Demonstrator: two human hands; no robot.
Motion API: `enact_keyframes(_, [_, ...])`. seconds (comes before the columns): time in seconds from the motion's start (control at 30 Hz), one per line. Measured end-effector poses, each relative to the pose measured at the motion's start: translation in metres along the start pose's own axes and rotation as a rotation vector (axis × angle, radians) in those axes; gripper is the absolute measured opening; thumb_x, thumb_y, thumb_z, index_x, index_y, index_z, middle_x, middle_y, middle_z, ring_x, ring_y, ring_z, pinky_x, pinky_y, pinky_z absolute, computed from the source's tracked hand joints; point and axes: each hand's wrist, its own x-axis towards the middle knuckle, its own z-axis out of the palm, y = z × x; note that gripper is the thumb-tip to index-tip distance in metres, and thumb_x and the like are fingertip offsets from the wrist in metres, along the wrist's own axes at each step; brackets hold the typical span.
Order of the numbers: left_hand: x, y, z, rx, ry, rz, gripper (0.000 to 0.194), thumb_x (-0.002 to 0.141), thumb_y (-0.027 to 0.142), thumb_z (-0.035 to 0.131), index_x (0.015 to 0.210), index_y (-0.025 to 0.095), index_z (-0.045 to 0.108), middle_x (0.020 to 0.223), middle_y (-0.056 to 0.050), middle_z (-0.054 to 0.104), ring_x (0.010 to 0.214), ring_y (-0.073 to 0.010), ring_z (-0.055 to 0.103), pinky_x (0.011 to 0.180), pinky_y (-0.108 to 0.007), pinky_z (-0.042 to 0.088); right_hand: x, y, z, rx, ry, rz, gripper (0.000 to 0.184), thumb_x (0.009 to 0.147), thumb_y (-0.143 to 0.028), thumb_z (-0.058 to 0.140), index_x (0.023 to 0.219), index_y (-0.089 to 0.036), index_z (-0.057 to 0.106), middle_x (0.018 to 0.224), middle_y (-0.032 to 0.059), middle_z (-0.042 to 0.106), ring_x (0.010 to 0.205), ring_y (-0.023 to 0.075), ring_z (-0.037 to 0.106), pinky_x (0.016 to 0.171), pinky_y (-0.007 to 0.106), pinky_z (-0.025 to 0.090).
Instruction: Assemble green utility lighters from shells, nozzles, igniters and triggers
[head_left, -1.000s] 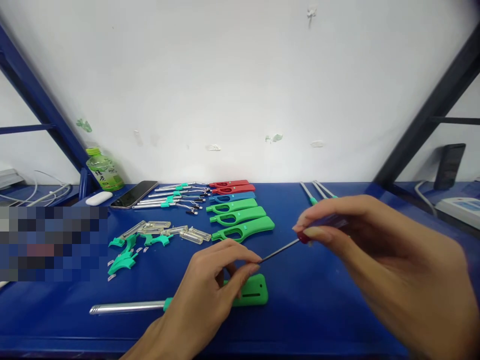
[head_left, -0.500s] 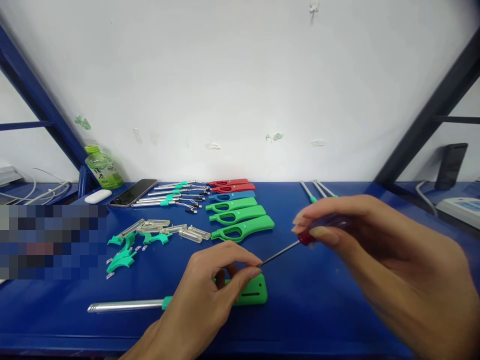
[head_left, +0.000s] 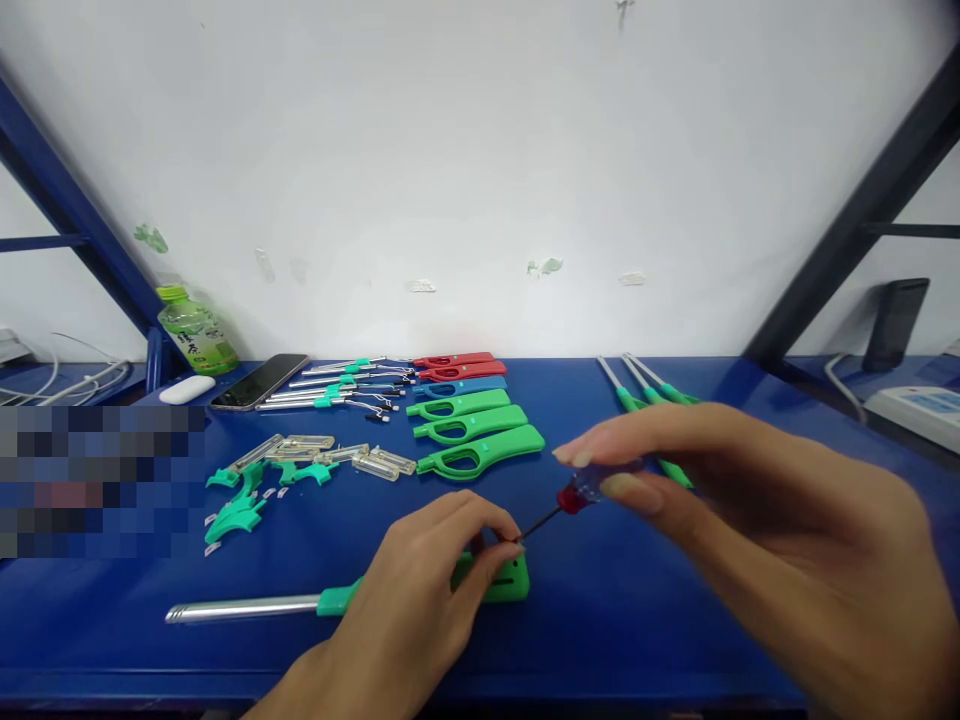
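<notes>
My right hand (head_left: 757,500) pinches a screwdriver (head_left: 581,492) by its clear and red handle, between thumb and fingertips. The dark shaft slants down to the left. My left hand (head_left: 431,580) closes thumb and forefinger round the shaft's tip; anything else inside that pinch is hidden. Under the left hand lies a green utility lighter (head_left: 510,580), its metal tube pointing left and its slotted handle end showing on the right. The hand covers the lighter's middle.
Green, blue and red lighter shells (head_left: 484,450) lie in a column behind. Metal tubes with wires (head_left: 330,390), clear fuel tanks (head_left: 379,465) and green triggers (head_left: 236,515) are at left, near a phone (head_left: 262,382) and bottle (head_left: 196,335). More lighters (head_left: 634,385) lie right.
The right hand and screwdriver handle have moved left and slightly down, closer to my left hand, and less shaft shows. The whole view has shifted a little.
</notes>
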Motion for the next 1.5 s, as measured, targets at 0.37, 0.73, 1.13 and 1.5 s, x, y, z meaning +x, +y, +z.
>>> enact_keyframes(0.37, [-0.002, -0.015, 0.007, 0.157, -0.091, 0.144, 0.013, 0.103, 0.013, 0.061, 0.102, 0.026, 0.063, 0.106, 0.004, 0.068, 0.098, -0.0175, 0.06, 0.084, -0.031, 0.047, 0.005, 0.0, 0.003, -0.056, -0.121, -0.044, 0.013, 0.096, -0.021, 0.074, 0.102, -0.032, 0.077, 0.097, -0.0124, 0.084, 0.082, 0.007, 0.08, 0.075, 0.007, 0.061])
enact_keyframes(0.73, [-0.007, -0.007, 0.003, 0.166, -0.09, 0.098, 0.021, 0.107, 0.017, 0.047, 0.112, 0.029, 0.064, 0.109, 0.001, 0.066, 0.102, -0.0168, 0.065, 0.09, -0.03, 0.053, 0.007, 0.003, 0.018, -0.016, -0.158, -0.058, 0.023, 0.1, -0.012, 0.067, 0.11, -0.03, 0.076, 0.099, -0.0081, 0.077, 0.088, 0.0041, 0.074, 0.081, 0.009, 0.056])
enact_keyframes(1.13, [-0.011, 0.001, 0.001, 0.259, -0.072, 0.111, 0.023, 0.099, 0.017, 0.044, 0.108, 0.025, 0.063, 0.107, -0.005, 0.067, 0.103, -0.0225, 0.068, 0.09, -0.037, 0.06, 0.006, 0.013, 0.022, 0.012, -0.242, -0.108, 0.034, 0.101, -0.008, 0.065, 0.123, -0.031, 0.074, 0.111, -0.0036, 0.074, 0.1, 0.009, 0.071, 0.089, 0.016, 0.057])
enact_keyframes(1.5, [-0.009, 0.0, 0.004, 0.229, -0.126, 0.061, 0.031, 0.095, 0.026, 0.06, 0.127, 0.027, 0.062, 0.129, -0.007, 0.072, 0.12, -0.0285, 0.068, 0.103, -0.047, 0.058, 0.005, 0.0, 0.035, 0.003, -0.212, -0.17, 0.03, 0.103, -0.01, 0.061, 0.123, -0.024, 0.077, 0.1, 0.0004, 0.071, 0.087, 0.0095, 0.07, 0.079, 0.018, 0.059])
